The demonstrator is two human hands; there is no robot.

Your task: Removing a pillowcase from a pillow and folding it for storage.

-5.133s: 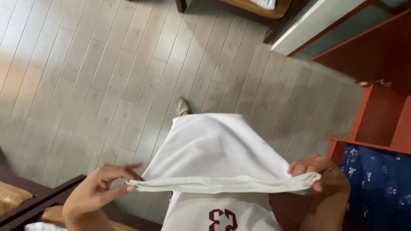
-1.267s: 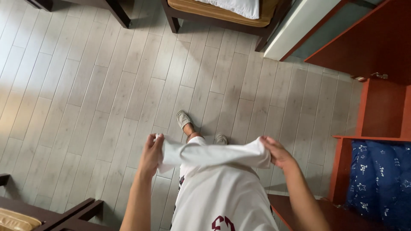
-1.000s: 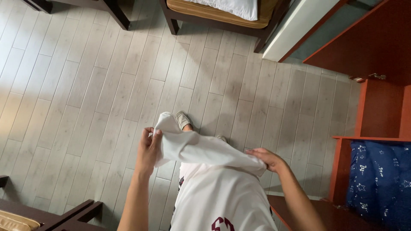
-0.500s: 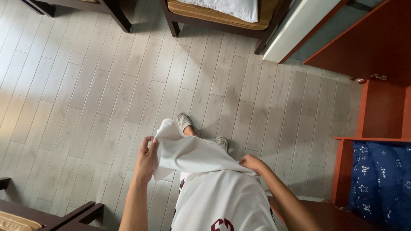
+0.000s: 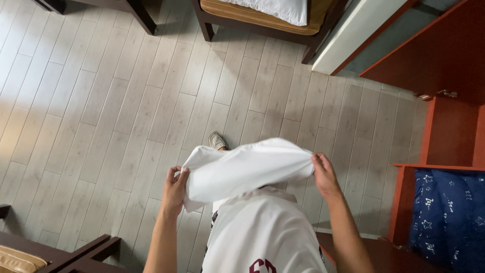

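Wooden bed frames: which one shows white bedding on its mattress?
The top bed frame, bearing white bedding; the bottom-left frame shows only a tan cushion.

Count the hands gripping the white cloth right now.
2. The left hand pinches the cloth at its left end, and the right hand pinches its right end, holding it stretched above the floor. No other hands show.

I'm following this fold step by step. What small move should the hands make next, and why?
Probably draw the two ends together. The left hand and right hand each pinch one end of the white cloth, held above the floor with its middle bulging and not yet doubled over.
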